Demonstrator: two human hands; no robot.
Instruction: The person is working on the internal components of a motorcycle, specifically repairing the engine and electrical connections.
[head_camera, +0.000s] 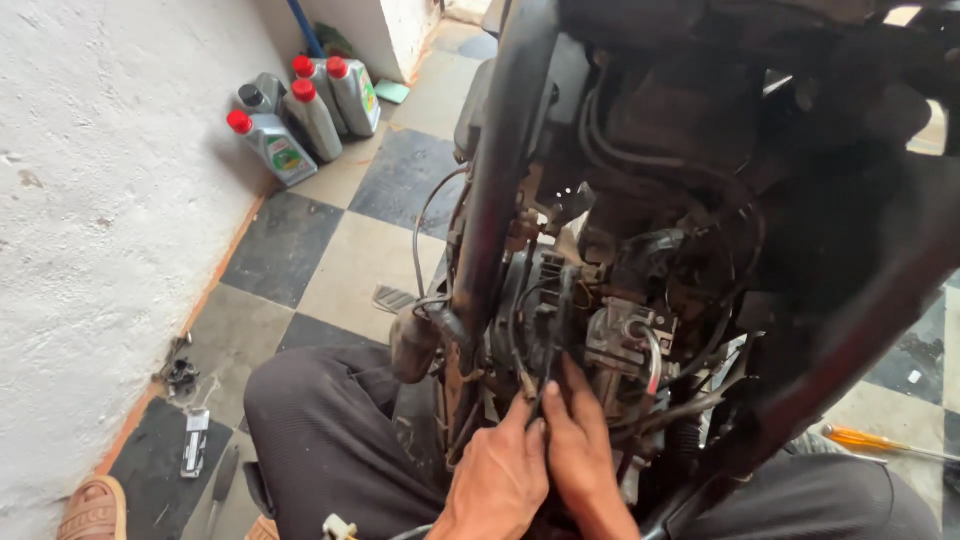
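A stripped motorcycle stands in front of me, its black frame tube (497, 170) running down the middle and the engine (600, 320) with the metal carburettor (620, 345) behind it. Both hands reach up into the black cables (545, 330) below the engine. My left hand (497, 475) pinches a thin cable end with thumb and forefinger. My right hand (580, 450) lies right beside it, fingers pressed on the same bundle of black cables. My knees in dark trousers (330, 430) flank the machine.
Several grey oil bottles with red caps (300, 110) stand against the white wall at the back left. Small tools and metal parts (190, 420) lie on the chequered floor by the wall. An orange-handled screwdriver (865, 440) lies at the right. A sandalled foot (95, 510) shows bottom left.
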